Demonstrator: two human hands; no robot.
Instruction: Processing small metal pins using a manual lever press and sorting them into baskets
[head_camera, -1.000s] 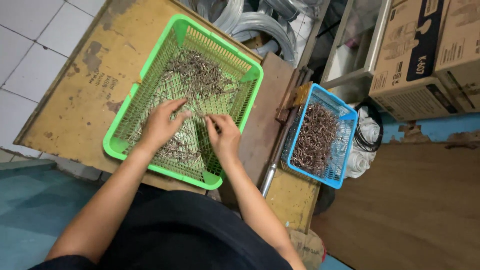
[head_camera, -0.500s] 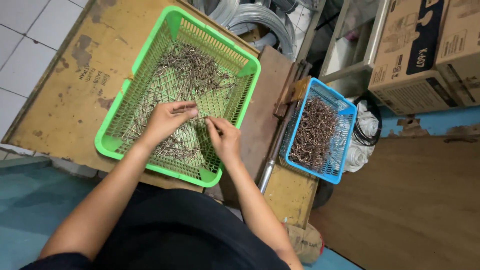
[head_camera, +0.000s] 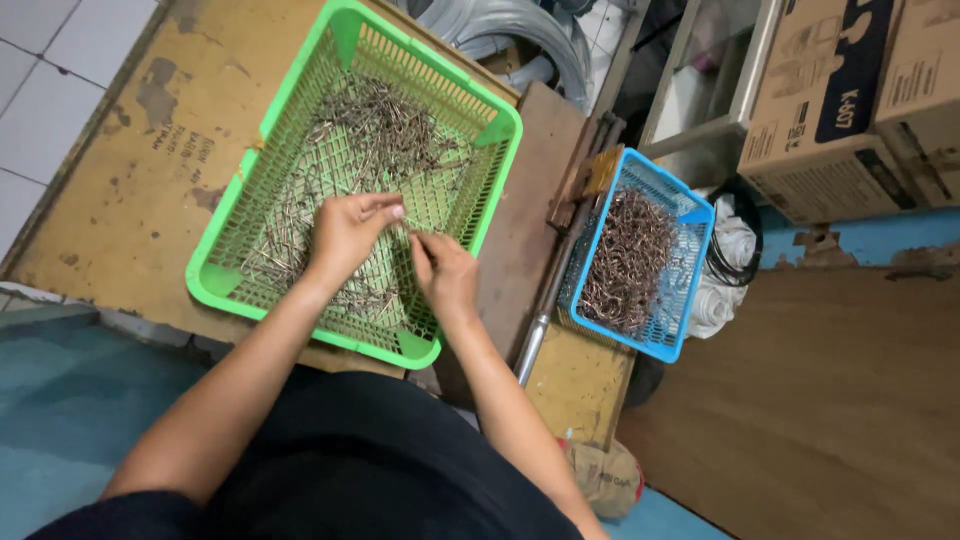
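While hands pinch wire hooks (head_camera: 370, 150) | green basket (head_camera: 230, 280) long axis: near-left to far-right

Both hands work inside a green basket (head_camera: 250, 205) of thin metal hooks (head_camera: 375, 125): the left hand (head_camera: 345, 232) pinches some, the right hand (head_camera: 445, 272) just beside it. A blue basket (head_camera: 690, 215) of hooks stands right.

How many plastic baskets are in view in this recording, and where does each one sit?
2. A green basket lies on the yellow board under both hands, holding bent metal wire pieces. A smaller blue basket sits to the right, also full of wire pieces. None seems hidden.
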